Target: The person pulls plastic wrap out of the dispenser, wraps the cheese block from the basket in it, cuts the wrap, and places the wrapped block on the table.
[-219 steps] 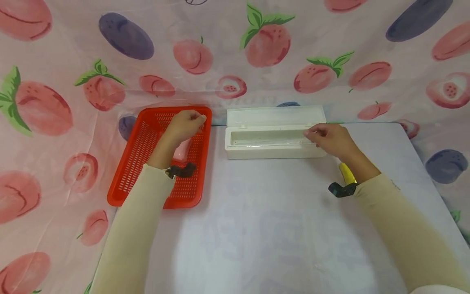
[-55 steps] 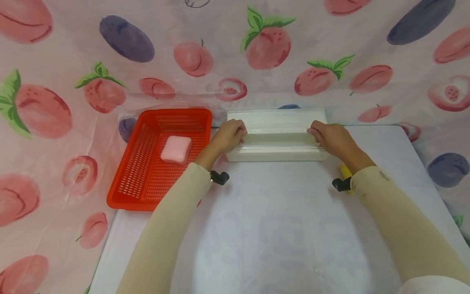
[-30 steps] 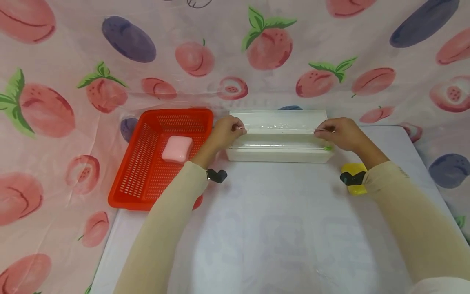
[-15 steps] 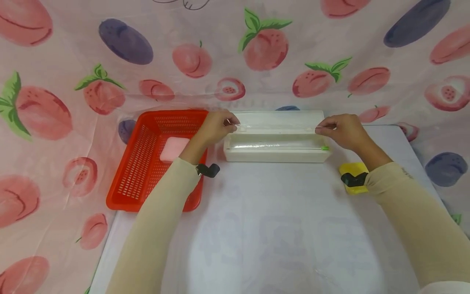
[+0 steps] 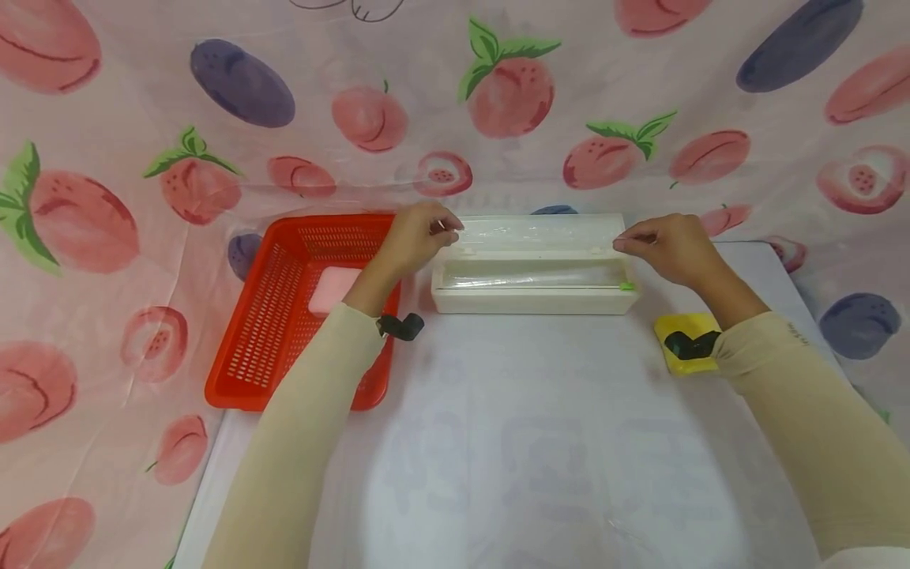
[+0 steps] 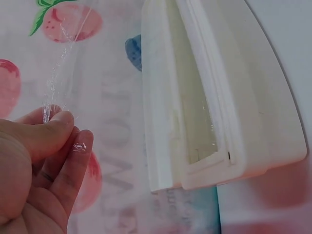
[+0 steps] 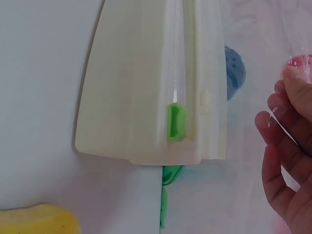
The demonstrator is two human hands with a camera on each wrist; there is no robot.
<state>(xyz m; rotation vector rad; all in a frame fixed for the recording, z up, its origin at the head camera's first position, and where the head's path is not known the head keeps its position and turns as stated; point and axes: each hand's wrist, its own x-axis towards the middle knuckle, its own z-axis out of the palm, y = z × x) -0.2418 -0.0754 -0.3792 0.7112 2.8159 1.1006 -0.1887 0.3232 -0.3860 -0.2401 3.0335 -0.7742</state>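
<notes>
A thin sheet of clear cling film [image 6: 62, 63] is stretched between my two hands, above the raised lid of the white cling film dispenser [image 5: 536, 302]. My left hand [image 5: 418, 239] pinches one end of the film between thumb and fingers, up and left of the dispenser. At the other end, my right hand [image 5: 671, 246] pinches the film with thumb and fingertips. Inside the dispenser, more film shows in the long slot. A green slide cutter [image 7: 176, 122] sits at the right end of its front rail.
A red perforated basket [image 5: 242, 348] stands on the left and has a pink rounded block [image 5: 332, 291] in it, partly behind the left arm. A yellow block-like thing [image 5: 686, 365] lies under the right wrist. Behind the table hangs a fruit-print cloth [image 5: 512, 170].
Both hands, first low over the dispenser's slot, have risen and moved back above the lid with the film. They have spread slightly apart. The green cutter has come into view.
</notes>
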